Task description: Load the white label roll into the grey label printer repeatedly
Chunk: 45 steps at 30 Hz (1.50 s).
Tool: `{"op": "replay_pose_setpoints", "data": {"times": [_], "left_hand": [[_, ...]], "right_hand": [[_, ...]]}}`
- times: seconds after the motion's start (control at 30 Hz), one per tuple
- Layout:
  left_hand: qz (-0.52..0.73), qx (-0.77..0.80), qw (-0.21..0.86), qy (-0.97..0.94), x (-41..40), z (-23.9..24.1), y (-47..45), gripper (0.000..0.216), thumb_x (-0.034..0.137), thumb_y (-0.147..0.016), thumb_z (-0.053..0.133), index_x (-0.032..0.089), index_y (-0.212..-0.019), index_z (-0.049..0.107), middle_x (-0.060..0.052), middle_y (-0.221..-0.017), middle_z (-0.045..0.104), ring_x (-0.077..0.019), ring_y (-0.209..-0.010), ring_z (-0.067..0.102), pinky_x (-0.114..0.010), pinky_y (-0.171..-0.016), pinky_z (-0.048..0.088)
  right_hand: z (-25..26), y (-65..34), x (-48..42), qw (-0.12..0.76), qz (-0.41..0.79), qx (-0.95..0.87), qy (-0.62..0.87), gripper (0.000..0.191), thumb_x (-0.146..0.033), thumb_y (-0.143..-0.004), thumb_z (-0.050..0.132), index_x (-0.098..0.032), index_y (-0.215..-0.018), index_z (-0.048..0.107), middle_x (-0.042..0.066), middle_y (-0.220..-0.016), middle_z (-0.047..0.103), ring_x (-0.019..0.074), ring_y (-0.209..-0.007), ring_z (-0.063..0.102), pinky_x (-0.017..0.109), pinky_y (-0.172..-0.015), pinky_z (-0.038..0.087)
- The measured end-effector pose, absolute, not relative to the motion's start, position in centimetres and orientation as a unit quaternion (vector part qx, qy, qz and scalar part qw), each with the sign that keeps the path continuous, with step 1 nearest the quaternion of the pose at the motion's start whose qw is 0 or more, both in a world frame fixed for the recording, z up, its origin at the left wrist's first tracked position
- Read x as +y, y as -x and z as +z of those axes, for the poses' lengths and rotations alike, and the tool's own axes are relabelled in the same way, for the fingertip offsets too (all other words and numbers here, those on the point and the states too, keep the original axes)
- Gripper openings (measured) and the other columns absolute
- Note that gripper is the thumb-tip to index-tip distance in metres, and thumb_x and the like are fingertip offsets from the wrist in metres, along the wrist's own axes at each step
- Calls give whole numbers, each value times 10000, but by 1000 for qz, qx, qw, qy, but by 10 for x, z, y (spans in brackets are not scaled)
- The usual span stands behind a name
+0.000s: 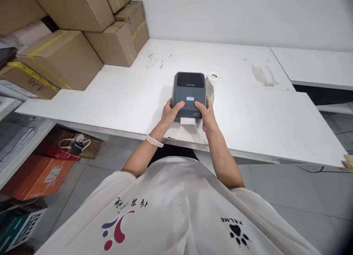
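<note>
A dark grey label printer [189, 91] with a black window in its lid is on the white table, close to the front edge. A strip of white label paper [188, 121] sticks out of its front slot. My left hand [171, 113] grips the printer's left side, thumb on top of the lid. On the other side my right hand [206, 114] holds it the same way, with the thumb near the light button. The fingers under and behind the sides are hidden. Just behind the right side lies a roll of white labels [213, 77], partly covered by the printer.
Several cardboard boxes [66, 60] are stacked on the table's left end against the wall. The white table [256, 122] has peeled marks on its surface. An orange box [38, 176] and a paper bag [91, 146] stand on the floor at left.
</note>
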<state>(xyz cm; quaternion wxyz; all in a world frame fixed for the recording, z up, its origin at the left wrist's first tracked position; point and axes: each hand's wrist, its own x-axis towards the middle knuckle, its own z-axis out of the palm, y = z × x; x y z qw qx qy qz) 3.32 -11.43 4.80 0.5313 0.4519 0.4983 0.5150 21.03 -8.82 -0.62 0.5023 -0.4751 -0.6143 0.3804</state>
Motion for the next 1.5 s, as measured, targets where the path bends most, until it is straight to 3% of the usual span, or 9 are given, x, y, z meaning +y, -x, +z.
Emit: {"op": "replay_pose_setpoints", "data": {"times": [0.17, 0.43, 0.6, 0.87, 1.0, 1.13, 1.23, 1.33, 1.5], "left_hand": [[538, 605, 447, -381, -156, 32, -38, 664, 579, -780, 752, 204, -1278, 526, -143, -1442, 575, -230, -1254, 602, -328, -954, 502], [480, 520, 606, -364, -182, 27, -61, 338, 477, -778, 747, 155, -731, 656, -43, -692, 674, -87, -547, 508, -249, -532, 319], [529, 510, 559, -384, -172, 29, -61, 253, 337, -729, 763, 154, -603, 643, -6, -561, 628, -79, -529, 478, -252, -562, 340], [518, 507, 535, -435, -170, 11, -57, 332, 449, -731, 756, 168, -584, 657, -6, -593, 639, -96, -555, 477, -263, -578, 360], [515, 532, 472, -479, -174, 15, -40, 511, 597, -860, 619, 183, -561, 625, -21, -585, 621, -125, -577, 528, -278, -592, 401], [600, 556, 321, -477, -169, 29, -18, 482, 585, -983, 448, 199, -974, 736, -85, -1078, 755, -203, -1041, 679, -312, -896, 511], [571, 516, 354, -531, -152, 43, -14, 579, 590, -1013, 390, 257, -1468, 519, -65, -1635, 445, -219, -1537, 370, -361, -1237, 319], [549, 465, 413, -559, -128, 59, -19, 629, 608, -1025, 312, 271, -1542, 438, -21, -1705, 331, -215, -1610, 222, -375, -1308, 191], [587, 470, 355, -556, -68, 73, -18, 528, 446, -989, 470, 190, -1444, 551, -98, -1579, 519, -252, -1508, 429, -394, -1247, 324]], "right_hand": [[-7, -206, -83, 525, 439, -518, 512, 1056, -746, -783, 619, -225, -1618, 238, 165, -1547, 500, 297, -1251, 636, 493, -970, 598], [6, -204, -86, 520, 465, -485, 527, 1099, -693, -719, 672, -186, -1607, 272, 170, -1449, 588, 296, -1182, 659, 517, -976, 588], [35, -202, -88, 513, 477, -478, 530, 1118, -575, -665, 760, -243, -1605, 254, 137, -1430, 599, 294, -1218, 640, 490, -1018, 572], [61, -201, -72, 451, 480, -496, 566, 1070, -407, -639, 781, -238, -1580, 300, 115, -1384, 622, 316, -1236, 636, 490, -1087, 551], [54, -211, -78, 437, 472, -531, 552, 1125, -540, -712, 753, -268, -1640, 179, 117, -1560, 488, 322, -1416, 518, 495, -1172, 477], [43, -222, -106, 468, 394, -577, 541, 884, -770, -897, 452, -342, -1637, 226, 11, -1715, 266, 283, -1610, 192, 523, -1291, 278], [44, -221, -123, 494, 344, -610, 515, 769, -768, -962, 285, -383, -1627, 256, -41, -1721, 253, 250, -1620, 158, 518, -1305, 240], [57, -217, -121, 508, 297, -643, 490, 742, -743, -989, 205, -376, -1632, 255, -22, -1700, 307, 242, -1602, 228, 508, -1294, 262], [89, -225, -64, 532, 240, -645, 493, 716, -736, -993, 229, -362, -1582, 383, 38, -1568, 496, 278, -1516, 396, 542, -1261, 301]]}}
